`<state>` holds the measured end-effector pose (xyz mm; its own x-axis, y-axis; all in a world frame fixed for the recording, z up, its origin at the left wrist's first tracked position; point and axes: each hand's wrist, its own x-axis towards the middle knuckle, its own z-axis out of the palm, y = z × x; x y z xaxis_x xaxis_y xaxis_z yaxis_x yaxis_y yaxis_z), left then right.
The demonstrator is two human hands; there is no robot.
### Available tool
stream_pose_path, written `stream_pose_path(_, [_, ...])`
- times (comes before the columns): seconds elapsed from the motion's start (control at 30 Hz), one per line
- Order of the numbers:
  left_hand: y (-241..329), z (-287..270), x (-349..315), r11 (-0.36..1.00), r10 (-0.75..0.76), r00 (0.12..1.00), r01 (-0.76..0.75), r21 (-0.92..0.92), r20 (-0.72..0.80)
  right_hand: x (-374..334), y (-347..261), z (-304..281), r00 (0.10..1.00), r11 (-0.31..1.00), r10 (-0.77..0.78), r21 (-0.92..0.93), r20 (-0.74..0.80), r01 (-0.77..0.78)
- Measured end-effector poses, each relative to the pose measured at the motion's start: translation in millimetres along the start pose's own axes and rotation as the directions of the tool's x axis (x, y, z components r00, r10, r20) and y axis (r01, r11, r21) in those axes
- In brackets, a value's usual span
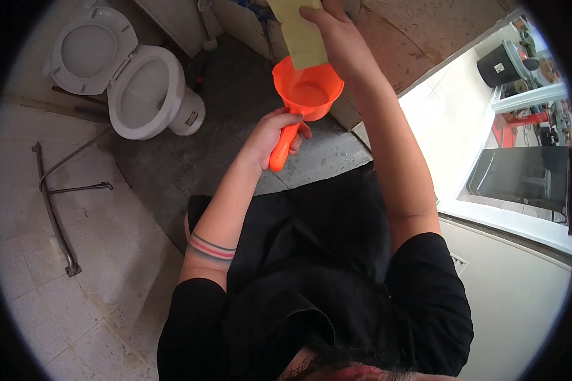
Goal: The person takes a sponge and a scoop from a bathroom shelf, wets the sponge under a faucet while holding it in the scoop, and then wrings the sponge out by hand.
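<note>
My left hand [268, 137] is wrapped round the handle of a bright orange plastic water dipper [313, 95], its bowl tilted so that I see into it. Above the bowl hangs a pale yellow cloth [300, 39], flat and roughly rectangular, its lower end overlapping the dipper's far rim. My right hand [334, 28] reaches up to the top of the view, thumb pressed on the cloth's edge; some of its fingers are cut off or hidden there. I cannot make out whether the dipper holds water.
A white toilet [149, 95] with its lid up stands at the far left. Along the left tiled wall runs a metal grab bar [52, 213]. The grey floor [229, 108] looks wet. To the right, an open doorway shows a black bin [501, 65].
</note>
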<state>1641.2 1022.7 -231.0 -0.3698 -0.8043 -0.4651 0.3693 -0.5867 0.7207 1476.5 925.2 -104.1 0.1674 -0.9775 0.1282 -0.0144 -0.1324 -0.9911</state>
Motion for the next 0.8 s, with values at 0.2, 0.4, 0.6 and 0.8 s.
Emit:
stream_pose_path(0.2, [-24,-12,-2,0.999,-0.041,0.997,0.041,-0.001,-0.06,-7,40,-21,0.958,0.926,0.017,-0.366,0.287,0.093])
stream_pose_path(0.4, [-43,-21,-8,0.998,-0.036,0.991,0.041,0.042,-0.128,-16,84,-19,0.759,0.496,0.386,-0.812,0.524,0.308])
stream_pose_path(0.6, [-56,-13,-2,0.971,0.004,0.985,0.036,0.235,-0.17,-17,195,32,0.739,0.035,0.427,-0.826,0.521,0.562])
stream_pose_path(0.8, [-54,-25,-5,0.973,-0.032,0.988,0.066,0.221,-0.154,-28,212,51,0.795,-0.022,0.274,-0.823,0.541,0.568])
